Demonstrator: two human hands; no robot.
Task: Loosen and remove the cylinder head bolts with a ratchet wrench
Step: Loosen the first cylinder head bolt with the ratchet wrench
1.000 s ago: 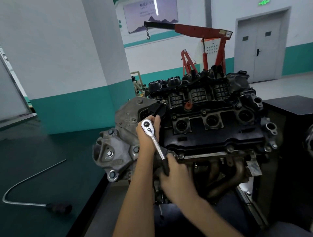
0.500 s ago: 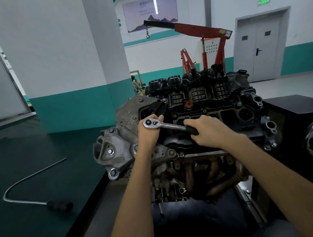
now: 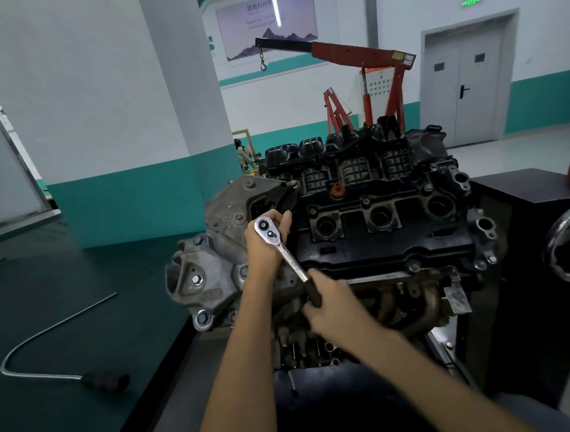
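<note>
Ratchet wrench [image 3: 289, 258] swung down; right hand [image 3: 336, 311] grips handle; left hand [image 3: 262, 251] grips head.

On the big pale wall poster [image 3: 266, 27]: a row of dark Chinese signs at top, too blurry to read. Green lit sign [image 3: 472, 2] over grey door [image 3: 462, 77]: can't read. Grey metal engine bracket [image 3: 200, 277]: raised marks, approx. "R2", not sure. Yellow sticker [image 3: 404, 57] on red crane arm [image 3: 348, 52]: too small.

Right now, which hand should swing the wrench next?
The right hand: it holds the ratchet wrench by its black handle end, likely best for leverage. The left hand only cradles the wrench head.
</note>
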